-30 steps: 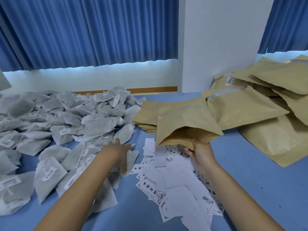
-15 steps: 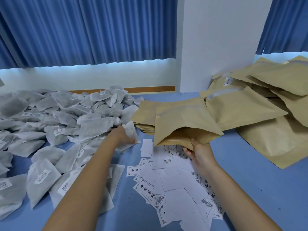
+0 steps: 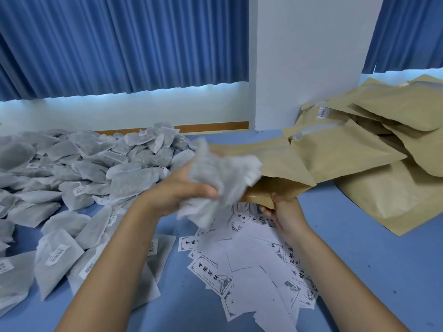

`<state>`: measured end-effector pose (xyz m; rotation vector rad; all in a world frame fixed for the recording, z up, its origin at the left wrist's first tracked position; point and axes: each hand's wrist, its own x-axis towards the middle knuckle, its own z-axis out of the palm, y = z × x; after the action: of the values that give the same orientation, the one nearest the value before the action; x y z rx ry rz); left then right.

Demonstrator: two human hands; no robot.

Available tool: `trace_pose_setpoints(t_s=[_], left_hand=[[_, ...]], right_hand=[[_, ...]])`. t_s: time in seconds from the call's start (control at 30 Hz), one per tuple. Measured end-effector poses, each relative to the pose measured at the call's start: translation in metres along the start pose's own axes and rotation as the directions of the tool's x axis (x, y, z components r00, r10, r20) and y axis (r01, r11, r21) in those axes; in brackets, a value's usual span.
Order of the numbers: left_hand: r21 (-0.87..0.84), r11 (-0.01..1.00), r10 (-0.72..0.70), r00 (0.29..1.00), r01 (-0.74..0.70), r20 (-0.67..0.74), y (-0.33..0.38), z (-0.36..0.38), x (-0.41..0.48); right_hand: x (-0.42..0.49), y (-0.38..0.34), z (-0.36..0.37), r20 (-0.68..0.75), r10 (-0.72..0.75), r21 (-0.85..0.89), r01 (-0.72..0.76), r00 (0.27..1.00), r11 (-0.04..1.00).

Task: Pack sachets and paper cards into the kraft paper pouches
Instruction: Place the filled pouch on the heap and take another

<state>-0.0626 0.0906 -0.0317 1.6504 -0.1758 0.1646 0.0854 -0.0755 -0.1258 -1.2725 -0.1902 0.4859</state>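
Note:
My left hand (image 3: 184, 188) grips a bunch of white-grey sachets (image 3: 215, 178), blurred by motion, right at the mouth of an open kraft paper pouch (image 3: 275, 171). My right hand (image 3: 285, 212) holds that pouch by the lower lip of its opening, above the table. Under both hands lies a scatter of white printed paper cards (image 3: 251, 267). A large heap of loose sachets (image 3: 79, 173) covers the left of the blue table (image 3: 374, 267).
A pile of kraft pouches (image 3: 395, 149) lies at the right, reaching the white pillar (image 3: 306, 58). A flat stack of pouches sits behind the held one. Blue curtains (image 3: 119, 44) hang along the back wall.
My left hand picked sachets out of the heap and swung them right, up to the pouch mouth. My right hand kept the pouch in about the same place.

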Motion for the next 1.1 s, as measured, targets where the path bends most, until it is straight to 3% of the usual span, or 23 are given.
trace_pose_setpoints(t_s=[0.07,0.17,0.27,0.3,0.43,0.5,0.53,0.63,0.7,0.77,0.8,0.87,0.9,0.93,1.0,1.03,1.1], left_hand=[[0.242,0.968,-0.109,0.983,0.071,0.148,0.002,0.029,0.014],[0.541,0.833,-0.150,0.988,0.112,0.027,-0.009,0.063,0.048],[0.868,0.492,0.025,0.997,0.057,-0.080,-0.029,0.073,0.080],[0.910,0.406,0.037,0.993,0.088,-0.112,-0.034,0.073,0.089],[0.871,0.285,-0.046,0.913,0.401,-0.405,-0.050,0.064,0.120],[0.858,0.190,-0.083,0.878,0.478,-0.471,-0.058,0.055,0.126],[0.850,0.185,-0.133,0.870,0.493,-0.475,-0.061,0.052,0.126],[0.822,0.298,-0.218,0.873,0.486,-0.437,-0.060,0.064,0.122],[0.915,0.194,-0.083,0.936,0.353,-0.343,-0.053,0.085,0.111],[0.996,0.087,0.291,0.955,0.028,-0.052,-0.047,0.102,0.091],[0.982,0.023,0.405,0.900,-0.187,0.162,-0.047,0.107,0.076],[0.899,-0.054,0.389,0.820,-0.435,0.420,-0.062,0.106,0.051],[0.888,-0.072,0.265,0.850,-0.454,0.456,-0.070,0.103,0.045],[0.921,-0.044,0.118,0.914,-0.386,0.389,-0.076,0.101,0.043],[0.990,0.010,-0.105,0.984,-0.144,0.144,-0.093,0.092,0.044],[0.997,0.063,-0.178,0.982,-0.046,0.056,-0.098,0.088,0.047],[0.982,0.189,-0.189,0.982,0.027,0.009,-0.100,0.086,0.053]], right_hand=[[-0.002,0.003,-0.002,0.048,-0.034,-0.052,0.037,0.998,0.998],[-0.005,0.003,-0.008,0.057,-0.060,-0.091,0.065,0.997,0.994],[-0.011,-0.005,0.000,0.080,-0.114,-0.108,0.123,0.990,0.987],[-0.012,-0.007,0.004,0.073,-0.111,-0.129,0.120,0.991,0.984],[-0.020,0.001,0.018,0.100,-0.044,-0.116,0.056,0.994,0.992],[-0.020,0.000,0.016,0.133,-0.061,-0.114,0.076,0.989,0.991],[-0.020,-0.002,0.014,0.137,-0.076,-0.120,0.093,0.988,0.988],[-0.015,-0.011,0.004,0.072,-0.080,-0.067,0.085,0.994,0.994],[-0.011,-0.017,-0.003,0.043,-0.077,-0.034,0.079,0.996,0.996],[-0.007,-0.021,-0.007,0.027,-0.059,0.008,0.058,0.998,0.998],[-0.005,-0.021,-0.009,-0.002,-0.038,0.018,0.038,0.999,0.999],[-0.003,-0.021,-0.013,-0.041,0.008,0.043,-0.006,0.999,0.999],[-0.003,-0.021,-0.015,-0.039,0.031,0.086,-0.028,0.999,0.996],[-0.002,-0.021,-0.017,-0.035,0.045,0.146,-0.040,0.998,0.989],[0.001,-0.022,-0.021,-0.036,0.052,0.232,-0.042,0.998,0.972],[0.001,-0.022,-0.021,-0.032,0.053,0.249,-0.043,0.998,0.968],[0.002,-0.022,-0.021,-0.019,0.056,0.259,-0.049,0.998,0.965]])
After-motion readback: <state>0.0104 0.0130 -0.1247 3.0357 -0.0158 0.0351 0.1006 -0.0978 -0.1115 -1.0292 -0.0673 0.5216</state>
